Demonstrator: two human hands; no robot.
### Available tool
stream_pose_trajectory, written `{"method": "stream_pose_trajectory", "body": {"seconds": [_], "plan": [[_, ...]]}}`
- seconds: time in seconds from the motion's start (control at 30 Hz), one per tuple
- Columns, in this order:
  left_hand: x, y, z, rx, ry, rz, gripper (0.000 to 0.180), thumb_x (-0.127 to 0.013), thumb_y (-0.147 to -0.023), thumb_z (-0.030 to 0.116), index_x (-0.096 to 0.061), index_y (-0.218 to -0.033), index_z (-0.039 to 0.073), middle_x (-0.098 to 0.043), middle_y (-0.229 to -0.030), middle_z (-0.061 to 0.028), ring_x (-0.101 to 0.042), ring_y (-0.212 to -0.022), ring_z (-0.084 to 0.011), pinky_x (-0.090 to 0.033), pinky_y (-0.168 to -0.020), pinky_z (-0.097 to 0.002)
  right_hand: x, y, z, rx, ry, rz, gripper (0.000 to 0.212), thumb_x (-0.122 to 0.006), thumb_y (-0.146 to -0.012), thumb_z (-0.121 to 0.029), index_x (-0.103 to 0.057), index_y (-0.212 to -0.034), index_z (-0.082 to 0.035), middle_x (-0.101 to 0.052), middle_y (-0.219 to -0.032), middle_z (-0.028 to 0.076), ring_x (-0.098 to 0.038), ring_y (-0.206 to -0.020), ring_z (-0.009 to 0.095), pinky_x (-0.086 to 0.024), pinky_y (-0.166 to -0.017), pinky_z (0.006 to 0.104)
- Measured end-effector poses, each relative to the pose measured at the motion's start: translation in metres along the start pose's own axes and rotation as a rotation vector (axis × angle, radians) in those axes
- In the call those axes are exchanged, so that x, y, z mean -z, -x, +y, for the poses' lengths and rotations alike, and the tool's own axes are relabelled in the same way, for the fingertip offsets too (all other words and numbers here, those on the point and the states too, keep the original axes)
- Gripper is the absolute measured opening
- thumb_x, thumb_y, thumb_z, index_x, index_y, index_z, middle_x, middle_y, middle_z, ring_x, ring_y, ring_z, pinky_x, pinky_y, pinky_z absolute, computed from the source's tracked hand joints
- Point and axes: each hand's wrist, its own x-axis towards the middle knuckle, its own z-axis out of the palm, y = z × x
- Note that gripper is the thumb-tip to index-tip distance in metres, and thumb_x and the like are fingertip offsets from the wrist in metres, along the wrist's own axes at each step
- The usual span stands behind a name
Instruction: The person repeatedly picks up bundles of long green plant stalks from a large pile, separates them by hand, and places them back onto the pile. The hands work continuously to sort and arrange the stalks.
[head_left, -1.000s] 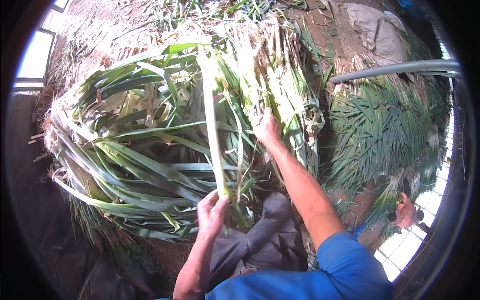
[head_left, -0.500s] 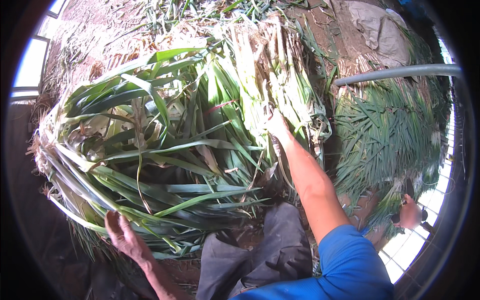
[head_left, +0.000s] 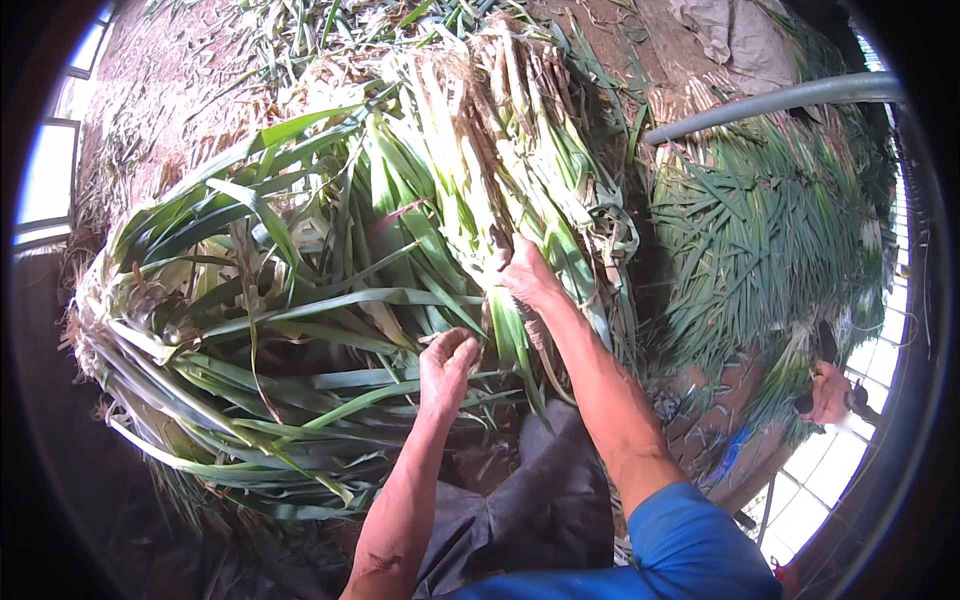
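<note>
My right hand [head_left: 530, 275] is closed around a slim hand tool that looks like an air blow gun; its dark ribbed lower part [head_left: 534, 328] and thin hose [head_left: 556, 380] hang below the fist. It is over a bright pile of long green onions [head_left: 455, 185] whose roots point away from me. My left hand [head_left: 450, 365], fingers loosely bent and nothing visible in them, hovers just left of the right wrist, above the leaves of a second heap of large green onions [head_left: 240, 400]. That heap's pale root ends [head_left: 95, 320] face left.
A grey pipe [head_left: 770, 105] juts in from the right over another stack of green onions [head_left: 770, 220]. A pale cloth sack [head_left: 745, 40] lies at the far right. Another person [head_left: 828, 393] is at the lower right. Loose leaves [head_left: 190, 80] litter the dirt floor.
My left hand has moved right, from the left heap's stems to beside my right wrist. My right hand has come slightly nearer and left in view, still closed on the tool. The view has shifted slightly.
</note>
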Motion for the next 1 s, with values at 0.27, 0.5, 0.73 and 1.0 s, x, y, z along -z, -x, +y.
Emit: {"method": "stream_pose_trajectory", "body": {"seconds": [0.27, 0.5, 0.73, 1.0], "plan": [[-0.008, 0.044, 0.030, 0.092, 0.481, -0.254, 0.049, -0.063, -0.109, 0.040, -0.063, -0.139, 0.002, -0.071, -0.125, -0.0064, -0.067, -0.113, -0.0178, -0.052, -0.101, -0.0344, -0.056, 0.151, -0.063, 0.065, 0.309, 0.046, 0.043, -0.073, -0.091, -0.011, -0.059, -0.131, -0.002, -0.074, -0.115, 0.009, -0.070, -0.092, 0.018, -0.057, -0.082, 0.0354], [0.032, 0.053, 0.000, 0.203, 0.433, 0.003, 0.030, -0.072, -0.104, 0.038, -0.064, -0.110, 0.010, -0.068, -0.090, -0.0051, -0.067, -0.073, -0.0184, -0.057, -0.065, -0.0349, -0.042, 0.200, -0.083, -0.010, 0.692, -0.026, 0.027, -0.070, -0.095, -0.024, -0.062, -0.113, -0.006, -0.075, -0.096, 0.015, -0.074, -0.081, 0.030, -0.057, -0.071, 0.0453], [0.044, 0.064, -0.018, 0.150, 0.342, -0.168, 0.031, -0.069, -0.106, 0.040, -0.062, -0.106, 0.010, -0.064, -0.084, -0.0008, -0.062, -0.070, -0.0133, -0.054, -0.067, -0.0314, -0.018, 0.245, -0.063, -0.052, 0.920, -0.301, 0.021, -0.060, -0.098, -0.020, -0.055, -0.108, -0.003, -0.067, -0.080, 0.031, -0.065, -0.080, 0.055, -0.052, -0.071, 0.0599], [0.061, 0.071, -0.039, 0.198, 0.304, -0.137, 0.054, -0.048, -0.111, 0.059, -0.062, -0.118, 0.007, -0.063, -0.086, -0.0027, -0.057, -0.069, -0.0130, -0.052, -0.063, -0.0314, -0.035, 0.241, -0.061, -0.087, 0.960, -0.326, 0.024, -0.058, -0.101, -0.023, -0.059, -0.100, 0.001, -0.068, -0.081, 0.031, -0.067, -0.078, 0.053, -0.052, -0.070, 0.0596]]}}
